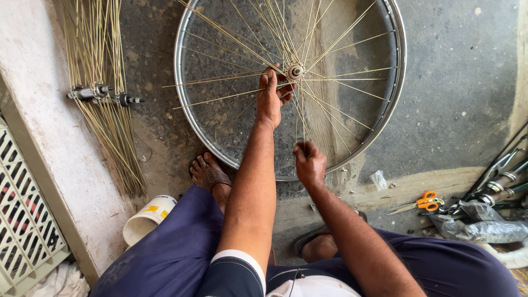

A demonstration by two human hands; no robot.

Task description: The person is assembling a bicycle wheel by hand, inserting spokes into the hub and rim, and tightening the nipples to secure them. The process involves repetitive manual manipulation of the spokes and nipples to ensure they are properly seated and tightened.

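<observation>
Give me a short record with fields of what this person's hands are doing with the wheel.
Left hand: holds the hub at the wheel's middle
Right hand: pinches a spoke near the rim
Wheel: flat on the concrete floor, spokes loose and splayed
Left side: hubs with bundled spokes on a ledge
Right side: orange-handled scissors
Near knee: white tub

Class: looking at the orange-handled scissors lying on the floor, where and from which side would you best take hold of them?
Probably by the orange handle loops of the scissors, reaching down from above: they lie flat, closed blades pointing left, loops toward the clutter on the right.
</observation>
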